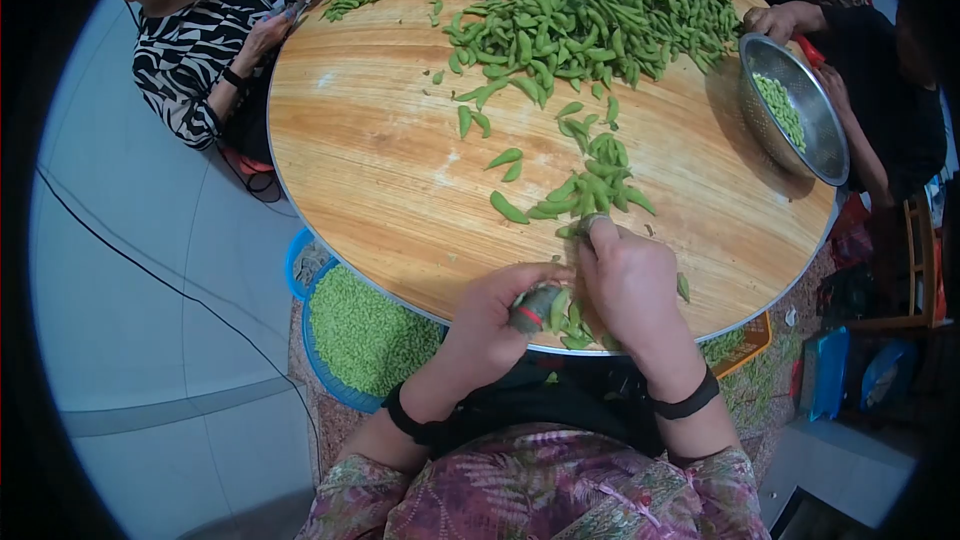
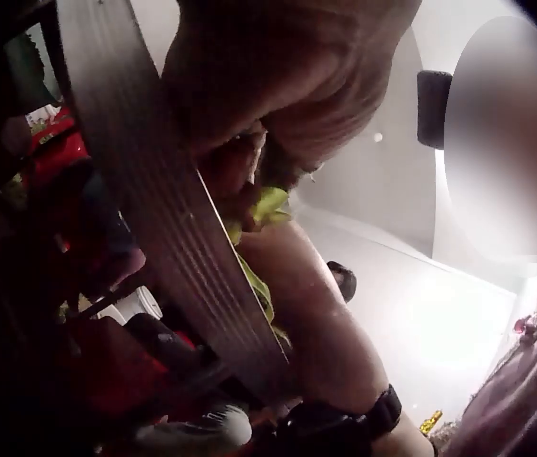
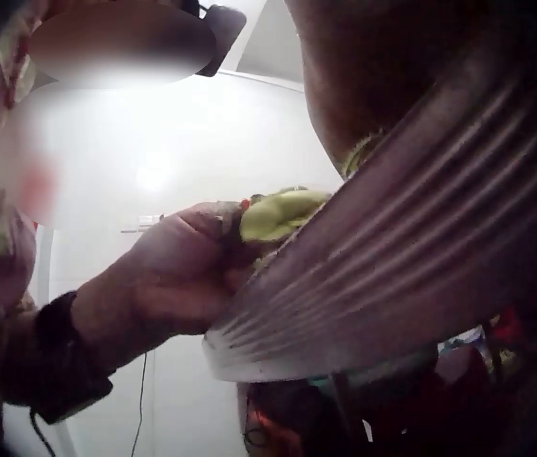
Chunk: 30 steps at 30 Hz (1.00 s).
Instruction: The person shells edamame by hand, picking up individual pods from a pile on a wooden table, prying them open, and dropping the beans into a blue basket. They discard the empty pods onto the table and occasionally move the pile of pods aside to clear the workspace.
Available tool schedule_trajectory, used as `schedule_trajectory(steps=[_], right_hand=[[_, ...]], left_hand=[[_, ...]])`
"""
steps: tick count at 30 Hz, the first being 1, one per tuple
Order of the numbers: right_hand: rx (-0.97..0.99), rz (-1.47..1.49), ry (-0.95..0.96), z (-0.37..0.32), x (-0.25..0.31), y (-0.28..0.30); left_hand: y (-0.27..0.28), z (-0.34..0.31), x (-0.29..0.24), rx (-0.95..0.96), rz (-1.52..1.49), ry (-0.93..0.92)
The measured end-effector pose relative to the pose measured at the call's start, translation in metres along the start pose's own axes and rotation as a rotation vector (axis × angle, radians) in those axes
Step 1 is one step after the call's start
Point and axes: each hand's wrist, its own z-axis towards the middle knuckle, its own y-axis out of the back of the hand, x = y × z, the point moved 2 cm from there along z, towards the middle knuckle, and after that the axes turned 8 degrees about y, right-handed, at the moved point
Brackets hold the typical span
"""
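Observation:
Loose green pods (image 1: 605,175) lie on the round wooden table (image 1: 380,170), in front of the hands. My left hand (image 1: 480,325) is curled at the table's near edge, a grey cover with a red band on its thumb. Green pods (image 3: 283,214) show at its fingertips in the right wrist view, and it appears to grip one. My right hand (image 1: 635,285) reaches past it with bent fingers; a grey-covered tip touches the near end of the loose pods. Whether it pinches a pod is hidden. More pods (image 1: 575,325) lie between the hands.
A large pod heap (image 1: 590,10) covers the far side. A metal colander (image 1: 825,130) with shelled beans tilts at the right edge, beside a person in black. Another person (image 1: 200,40) sits left. Below the table stand a blue basket of beans (image 1: 365,335) and an orange crate (image 1: 750,345).

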Motion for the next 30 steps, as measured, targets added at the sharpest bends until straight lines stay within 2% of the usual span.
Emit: schedule_trajectory(steps=[2,3,5,6,8,10,12,14,15,17,19,24,29,30], right_hand=[[0.028,0.032,-0.060,-0.002,-0.001,0.000],[0.027,0.033,-0.061,-0.003,-0.004,0.002],[0.016,0.327,-0.043,-0.009,-0.012,0.005],[0.016,0.327,-0.043,-0.011,-0.012,0.009],[0.116,1.030,-0.298,-0.018,-0.012,0.015],[0.141,1.093,-0.353,-0.022,-0.014,0.019],[0.127,1.346,-0.465,-0.026,-0.014,0.022],[0.096,1.400,-0.510,-0.029,-0.015,0.027],[0.066,1.453,-0.553,-0.031,-0.015,0.028],[0.121,1.555,-0.520,-0.035,-0.008,0.027],[0.156,1.718,-0.441,-0.039,0.000,0.022],[0.181,1.776,-0.416,-0.043,-0.001,0.021],[0.226,1.804,-0.395,-0.043,-0.001,0.023],[0.203,1.698,-0.389,-0.044,-0.001,0.019]], left_hand=[[-0.006,0.000,0.002,-0.057,-0.120,0.118],[-0.005,0.000,-0.001,-0.056,-0.119,0.118],[-0.002,0.005,-0.015,-0.104,0.219,-0.041],[-0.004,0.007,-0.018,-0.104,0.218,-0.040],[-0.011,0.012,-0.022,-0.108,0.520,-0.122],[-0.014,0.013,-0.020,-0.109,0.518,-0.142],[-0.019,0.014,-0.015,-0.106,0.515,-0.160],[-0.020,0.016,-0.006,-0.081,-0.049,0.135],[-0.021,0.016,-0.004,-0.080,-0.047,0.136],[-0.024,0.015,0.001,-0.060,-0.809,0.275],[-0.028,0.016,-0.006,-0.066,-0.860,0.240],[-0.037,0.015,-0.014,-0.042,-0.999,0.166],[-0.042,0.012,0.001,-0.182,-0.779,0.070],[-0.041,0.012,0.000,-0.182,-0.779,0.071]])
